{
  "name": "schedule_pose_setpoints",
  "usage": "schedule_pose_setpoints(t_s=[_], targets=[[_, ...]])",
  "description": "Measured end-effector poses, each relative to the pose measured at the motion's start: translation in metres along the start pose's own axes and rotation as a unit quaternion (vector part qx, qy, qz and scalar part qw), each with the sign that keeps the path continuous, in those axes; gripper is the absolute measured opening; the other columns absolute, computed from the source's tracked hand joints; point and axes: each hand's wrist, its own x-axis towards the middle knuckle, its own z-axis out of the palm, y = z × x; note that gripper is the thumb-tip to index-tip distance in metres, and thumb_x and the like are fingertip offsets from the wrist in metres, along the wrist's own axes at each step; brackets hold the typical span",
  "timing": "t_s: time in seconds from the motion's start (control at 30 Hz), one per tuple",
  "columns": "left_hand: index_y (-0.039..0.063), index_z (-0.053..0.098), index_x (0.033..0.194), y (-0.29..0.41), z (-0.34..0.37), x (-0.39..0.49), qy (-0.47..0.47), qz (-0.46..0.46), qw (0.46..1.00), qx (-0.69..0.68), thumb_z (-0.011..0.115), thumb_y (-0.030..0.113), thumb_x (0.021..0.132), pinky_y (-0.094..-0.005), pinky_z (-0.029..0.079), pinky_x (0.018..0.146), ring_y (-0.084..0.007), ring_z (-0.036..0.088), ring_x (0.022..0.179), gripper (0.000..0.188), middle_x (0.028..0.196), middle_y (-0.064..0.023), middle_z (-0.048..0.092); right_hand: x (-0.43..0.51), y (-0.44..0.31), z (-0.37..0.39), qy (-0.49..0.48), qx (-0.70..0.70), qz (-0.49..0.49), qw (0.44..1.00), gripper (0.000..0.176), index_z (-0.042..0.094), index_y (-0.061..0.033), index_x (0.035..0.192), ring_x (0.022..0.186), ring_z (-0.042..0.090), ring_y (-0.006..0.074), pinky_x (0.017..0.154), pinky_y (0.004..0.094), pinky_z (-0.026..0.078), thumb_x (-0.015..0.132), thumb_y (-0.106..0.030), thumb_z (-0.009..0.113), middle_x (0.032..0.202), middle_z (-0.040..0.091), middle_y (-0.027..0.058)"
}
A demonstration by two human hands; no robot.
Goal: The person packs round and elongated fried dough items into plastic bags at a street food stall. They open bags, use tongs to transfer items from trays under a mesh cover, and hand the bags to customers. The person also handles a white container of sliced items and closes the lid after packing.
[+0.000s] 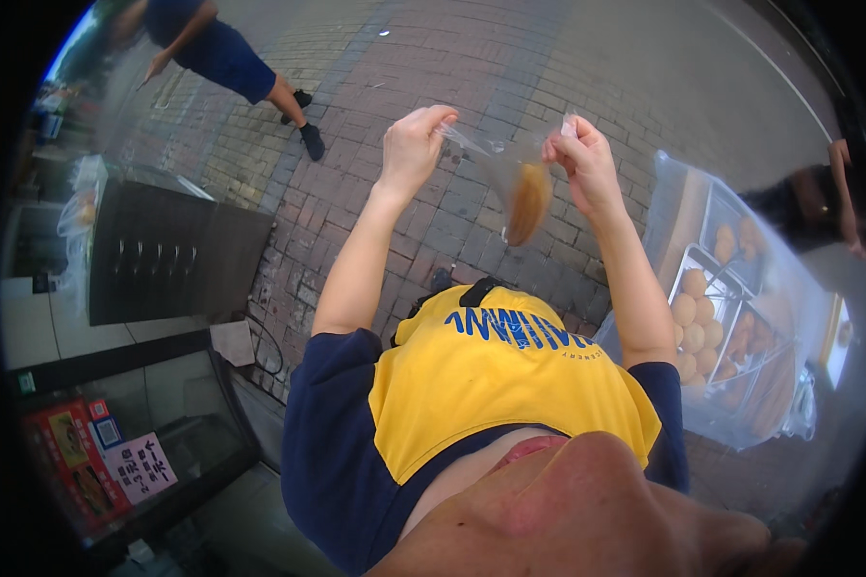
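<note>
A clear plastic bag (487, 150) is stretched between my two hands, out in front of me above the brick paving. My left hand (410, 148) pinches one corner of its top, the fingers closed on the film. At the other corner my right hand (583, 160) grips the bag, with a bit of film standing up past the fingertips. Inside hangs an elongated golden-brown fried food piece (528, 204), low in the bag and nearer my right hand. It looks slightly blurred, and its exact kind cannot be told.
To the right, a plastic-covered stall holds metal trays (726, 285) with round fried balls (693, 317) and other brown pieces. A dark metal cabinet (173, 252) and a signed glass panel (187, 404) stand left. One person (216, 54) stands upper left, another (801, 202) at far right.
</note>
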Motion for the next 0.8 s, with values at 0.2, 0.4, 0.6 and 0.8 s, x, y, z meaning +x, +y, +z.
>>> schedule_pose_setpoints(t_s=[0.2,0.4,0.6,0.8], targets=[[0.001,0.067,0.099,-0.005,-0.044,-0.044,0.133,-0.212,0.886,-0.390,0.064,0.015,0.090,-0.0209,0.050,0.066,-0.0075,0.060,0.071,0.016,0.079,-0.0014,0.064,-0.003,-0.008,0.083,-0.091,-0.017,-0.001,0.996,0.036,0.040,-0.0073,0.117,0.071,0.061,0.0146,0.072,0.0264,0.047,0.087,-0.009,0.060,0.085,0.065,0.0117],[0.003,0.060,0.109,-0.008,-0.146,-0.056,0.088,-0.186,0.849,-0.487,0.069,0.013,0.087,-0.0250,0.052,0.077,-0.0132,0.066,0.088,0.027,0.093,-0.0097,0.069,0.016,-0.006,0.185,-0.241,-0.025,0.027,0.970,0.041,0.039,-0.0040,0.124,0.089,0.069,0.0204,0.065,0.0237,0.058,0.085,0.009,0.041,0.132,0.051,0.0222],[0.004,0.043,0.126,-0.036,-0.242,-0.070,0.060,-0.181,0.951,-0.243,0.072,0.009,0.080,-0.0251,0.051,0.074,-0.0100,0.063,0.083,0.055,0.090,-0.0068,0.068,0.033,0.051,0.323,-0.240,-0.337,-0.227,0.882,0.055,0.041,-0.0123,0.131,0.084,0.068,0.0179,0.070,0.0282,0.056,0.082,0.008,0.054,0.126,0.058,0.0181],[0.010,0.056,0.112,-0.074,-0.350,-0.115,0.060,-0.131,0.986,0.090,0.058,-0.002,0.075,-0.0370,0.053,0.065,-0.0255,0.066,0.068,0.039,0.075,-0.0110,0.064,0.051,0.130,0.434,-0.274,-0.203,-0.124,0.932,0.052,0.040,-0.0075,0.124,0.065,0.056,0.0087,0.058,0.0234,0.043,0.080,0.000,0.066,0.071,0.058,-0.0003]])
